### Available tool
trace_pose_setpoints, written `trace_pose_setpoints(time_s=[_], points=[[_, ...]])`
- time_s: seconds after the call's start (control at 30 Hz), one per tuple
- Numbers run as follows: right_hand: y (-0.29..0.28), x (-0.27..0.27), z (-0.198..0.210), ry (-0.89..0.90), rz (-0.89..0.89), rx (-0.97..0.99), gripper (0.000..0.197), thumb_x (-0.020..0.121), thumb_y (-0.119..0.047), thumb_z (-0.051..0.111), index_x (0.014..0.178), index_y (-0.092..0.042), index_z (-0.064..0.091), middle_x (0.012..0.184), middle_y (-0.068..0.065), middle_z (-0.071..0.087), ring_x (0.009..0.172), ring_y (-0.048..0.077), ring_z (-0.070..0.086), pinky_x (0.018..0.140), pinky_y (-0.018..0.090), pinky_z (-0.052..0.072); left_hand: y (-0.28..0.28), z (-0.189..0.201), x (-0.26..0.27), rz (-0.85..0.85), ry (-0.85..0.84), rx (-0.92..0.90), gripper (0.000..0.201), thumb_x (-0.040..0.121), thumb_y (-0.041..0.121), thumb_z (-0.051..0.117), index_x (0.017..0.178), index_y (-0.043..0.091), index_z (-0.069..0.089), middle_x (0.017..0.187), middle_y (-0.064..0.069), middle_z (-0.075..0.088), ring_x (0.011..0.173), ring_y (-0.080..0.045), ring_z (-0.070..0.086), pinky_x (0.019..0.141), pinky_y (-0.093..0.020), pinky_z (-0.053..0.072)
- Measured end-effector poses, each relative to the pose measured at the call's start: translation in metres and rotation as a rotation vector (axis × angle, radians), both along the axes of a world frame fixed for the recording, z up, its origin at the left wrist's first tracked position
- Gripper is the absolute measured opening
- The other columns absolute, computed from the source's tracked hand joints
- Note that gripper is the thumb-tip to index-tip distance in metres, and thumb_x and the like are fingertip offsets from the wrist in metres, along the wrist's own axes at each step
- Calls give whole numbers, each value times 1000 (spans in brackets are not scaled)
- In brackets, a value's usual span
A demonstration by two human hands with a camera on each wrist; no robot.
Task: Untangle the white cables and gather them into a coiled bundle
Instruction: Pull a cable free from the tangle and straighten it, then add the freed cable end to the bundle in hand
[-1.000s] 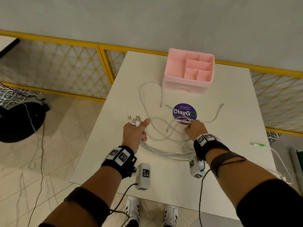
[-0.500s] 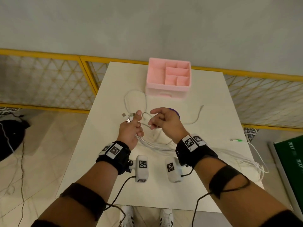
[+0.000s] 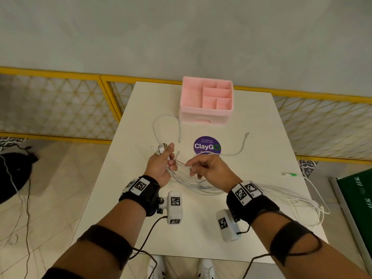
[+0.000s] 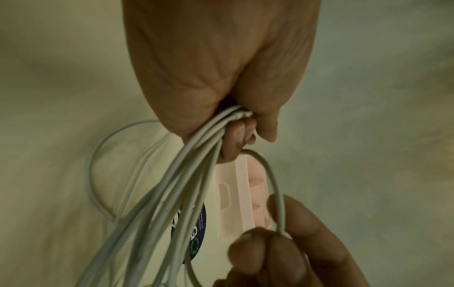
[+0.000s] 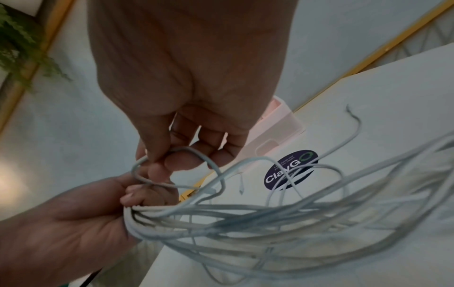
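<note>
Several white cables point(image 3: 193, 185) run in a bunch from my left hand point(image 3: 161, 166) across the table to its right edge. That hand grips the bunch point(image 4: 196, 155) in its fist, with USB plugs point(image 3: 161, 147) sticking out past the thumb. My right hand point(image 3: 203, 168) is just to the right, raised over the table, and pinches one loop of cable point(image 5: 172, 153) between thumb and fingers point(image 4: 258, 246). A loose cable loop point(image 3: 167, 122) lies in front of the pink box, and another loose end point(image 3: 242, 143) curves off to the right.
A pink compartment organiser point(image 3: 207, 99) stands at the back of the white table point(image 3: 201, 234). A round purple ClayGo sticker point(image 3: 207, 146) is on the tabletop. A small green-tipped connector point(image 3: 289, 174) lies at the right edge. Yellow mesh railing point(image 3: 60, 105) borders the table.
My right hand has left the tabletop by the sticker and risen toward my left hand, carrying a pinched loop of cable. My left hand has kept its grip on the bunch.
</note>
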State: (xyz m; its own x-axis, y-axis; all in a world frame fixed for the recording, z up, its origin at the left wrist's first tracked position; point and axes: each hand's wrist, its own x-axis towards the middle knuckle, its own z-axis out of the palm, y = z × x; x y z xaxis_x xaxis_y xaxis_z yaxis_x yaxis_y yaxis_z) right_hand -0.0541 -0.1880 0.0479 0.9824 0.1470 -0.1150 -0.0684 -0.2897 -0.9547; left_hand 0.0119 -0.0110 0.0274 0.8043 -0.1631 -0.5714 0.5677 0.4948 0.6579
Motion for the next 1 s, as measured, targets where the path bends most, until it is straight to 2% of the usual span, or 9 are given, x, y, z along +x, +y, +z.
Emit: trace_pose_setpoints(time_s=[0.13,0.23,0.3,0.4,0.53,0.73,0.87,1.0], points=[[3,8,1,-36,-212,115,23,93,4,57,99,-13,71,71,0,70,68,24,59,65,33,49,1,-9,-3,21,69,23,18,92,23,72,83,15,59,60,3,46,41,-6,37,38,-19,31],[6,11,10,-71,-280,161,20,95,4,56,101,-9,69,73,5,69,67,19,59,65,27,50,2,-10,-6,-48,64,71,22,92,28,72,81,14,59,63,2,48,44,-7,38,39,-19,33],[8,9,14,-72,-205,177,23,95,6,55,99,-11,69,73,6,69,63,15,58,62,24,49,2,-7,-7,-74,62,49,25,94,32,69,84,11,60,68,-1,55,45,-8,40,40,-19,33],[9,3,9,-24,-35,94,27,94,6,56,97,-16,70,71,4,69,60,12,57,61,25,49,2,-4,-4,-44,69,-50,30,97,36,63,94,6,63,72,-3,64,45,-7,42,39,-19,34],[1,-8,0,43,61,4,30,93,6,57,95,-20,73,72,4,70,64,14,59,65,29,51,5,-2,1,11,66,-55,35,96,37,63,107,4,66,70,0,61,46,-5,43,38,-18,34],[-17,-15,-6,105,93,4,22,88,-3,63,98,-18,76,69,3,71,65,24,55,62,31,47,0,-5,-4,97,-58,40,31,96,37,64,94,7,67,69,-2,64,50,-8,48,40,-19,36],[-23,-17,-3,130,122,-8,21,90,-2,65,99,-17,76,67,3,70,56,16,50,58,25,44,-4,-4,-6,140,-69,106,33,97,39,62,95,7,69,69,-2,67,53,-10,51,41,-19,37],[-24,-18,1,174,140,-5,17,90,-5,68,101,-16,75,67,6,69,50,16,49,54,24,43,-7,0,-5,174,-77,131,34,99,39,60,94,7,70,67,-2,65,51,-9,52,41,-20,38]])
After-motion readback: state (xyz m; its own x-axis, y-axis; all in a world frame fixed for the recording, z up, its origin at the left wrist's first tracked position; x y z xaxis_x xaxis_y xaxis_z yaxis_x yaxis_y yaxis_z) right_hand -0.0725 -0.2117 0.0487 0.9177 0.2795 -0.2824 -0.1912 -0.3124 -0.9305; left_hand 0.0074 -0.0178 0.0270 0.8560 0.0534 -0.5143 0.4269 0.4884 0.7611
